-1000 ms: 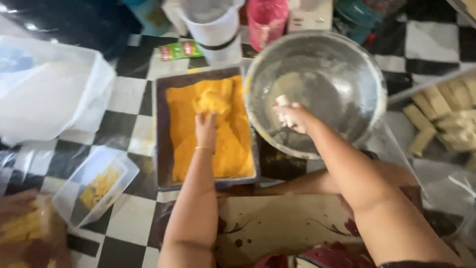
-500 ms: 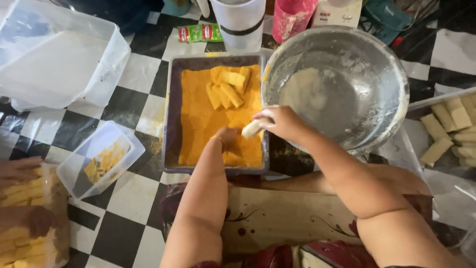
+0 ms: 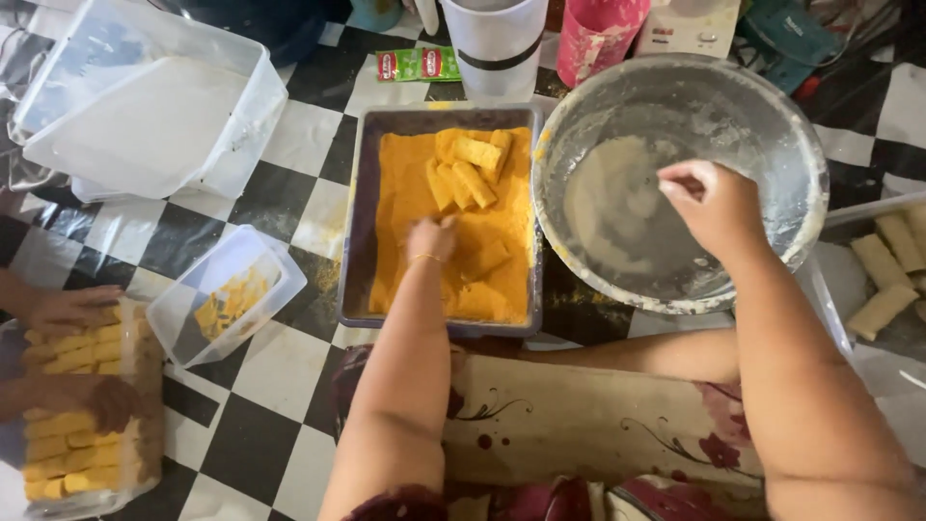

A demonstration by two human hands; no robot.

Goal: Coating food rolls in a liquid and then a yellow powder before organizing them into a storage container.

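Observation:
A rectangular tray [image 3: 353, 232] filled with orange breadcrumbs lies in front of me, with several crumb-coated rolls [image 3: 468, 169] at its far end. My left hand [image 3: 434, 239] is down in the crumbs at the tray's middle, fingers curled and partly buried, next to a coated roll [image 3: 487, 259]. To the right stands a round metal bowl [image 3: 772, 125] with pale batter in it. My right hand [image 3: 709, 198] hovers over the bowl, fingers smeared with batter, loosely bent and holding nothing.
Another person's hands [image 3: 68, 309] rest on a container of yellow coated sticks [image 3: 68, 453] at the left. A small clear tub [image 3: 227, 294] and a large clear box [image 3: 145, 106] lie left. A white cup [image 3: 497, 43], a pink cup [image 3: 598, 34] and a tray of pale rolls [image 3: 887, 270] are nearby.
My right hand carried a battered roll from the bowl to the crumb tray, left it there and went back over the bowl. My left hand stayed working in the crumbs.

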